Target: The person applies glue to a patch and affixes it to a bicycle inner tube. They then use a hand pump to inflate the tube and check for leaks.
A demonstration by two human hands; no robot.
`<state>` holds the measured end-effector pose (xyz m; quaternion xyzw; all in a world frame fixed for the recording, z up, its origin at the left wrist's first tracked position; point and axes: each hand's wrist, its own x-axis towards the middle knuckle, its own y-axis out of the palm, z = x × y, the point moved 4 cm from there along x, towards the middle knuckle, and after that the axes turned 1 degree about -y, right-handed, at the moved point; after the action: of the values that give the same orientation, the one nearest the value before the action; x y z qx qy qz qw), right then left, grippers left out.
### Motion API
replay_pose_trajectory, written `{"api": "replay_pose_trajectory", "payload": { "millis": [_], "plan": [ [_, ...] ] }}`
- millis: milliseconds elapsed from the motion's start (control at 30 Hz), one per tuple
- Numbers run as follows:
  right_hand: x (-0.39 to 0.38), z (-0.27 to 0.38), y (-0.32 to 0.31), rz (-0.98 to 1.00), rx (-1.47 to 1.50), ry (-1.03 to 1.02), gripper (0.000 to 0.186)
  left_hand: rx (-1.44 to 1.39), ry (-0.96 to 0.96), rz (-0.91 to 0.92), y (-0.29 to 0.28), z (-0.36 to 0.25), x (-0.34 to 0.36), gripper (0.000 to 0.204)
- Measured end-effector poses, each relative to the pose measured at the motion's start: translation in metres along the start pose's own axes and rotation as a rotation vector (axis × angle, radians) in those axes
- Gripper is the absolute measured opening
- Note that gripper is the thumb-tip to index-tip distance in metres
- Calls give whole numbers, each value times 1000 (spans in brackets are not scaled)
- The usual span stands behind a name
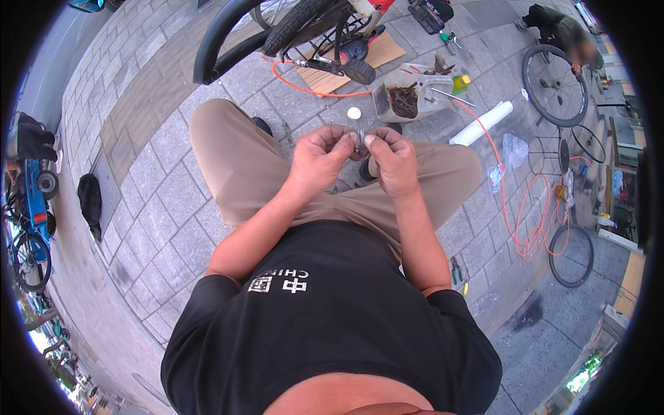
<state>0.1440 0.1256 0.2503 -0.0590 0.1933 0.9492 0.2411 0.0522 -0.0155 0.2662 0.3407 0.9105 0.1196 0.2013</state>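
Observation:
My left hand (319,158) and my right hand (393,159) meet above the gap between my knees. Thumbs and fingers of both pinch a small dark-grey metal part (360,142). My fingers cover much of it, so its exact kind does not show. The fingertips look dark with grime. Just beyond the hands, a small round white object (354,113) sits on the paving. Farther to the right is a cut-open, translucent plastic container (382,104) holding rusty brown pieces.
A bicycle (304,31) stands ahead over a wooden board (387,50). An orange hose (498,155) runs across the paving and coils at right. Nearby lie a white roll (482,123), pliers (456,271) and a tyre (571,256). Another person (574,41) handles a wheel (523,76).

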Motion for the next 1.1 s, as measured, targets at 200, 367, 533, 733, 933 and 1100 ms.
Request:
{"api": "replay_pose_trajectory", "payload": {
  "millis": [200, 367, 533, 733, 933, 1100],
  "plan": [
    [-15, 17, 13, -43, -158, -120, 20, -47, 76, -18, -1, 4, 3, 23],
    [-17, 16, 11, -122, -204, -129, 19, -70, 78, -10, 0, 1, 2, 23],
    [-12, 12, 6, -138, -174, -106, 17, -55, -105, 23, -4, -5, -2, 26],
    [-11, 16, 9, -82, -158, -38, 17, -143, -129, 20, -3, -7, -5, 27],
    [-8, 10, 7, -26, -56, -19, 16, -215, -180, 57, -3, -11, -6, 28],
    [-5, 3, 7, 11, -9, -14, 19, -340, -240, 99, -8, -5, -4, 21]
  ]
}}
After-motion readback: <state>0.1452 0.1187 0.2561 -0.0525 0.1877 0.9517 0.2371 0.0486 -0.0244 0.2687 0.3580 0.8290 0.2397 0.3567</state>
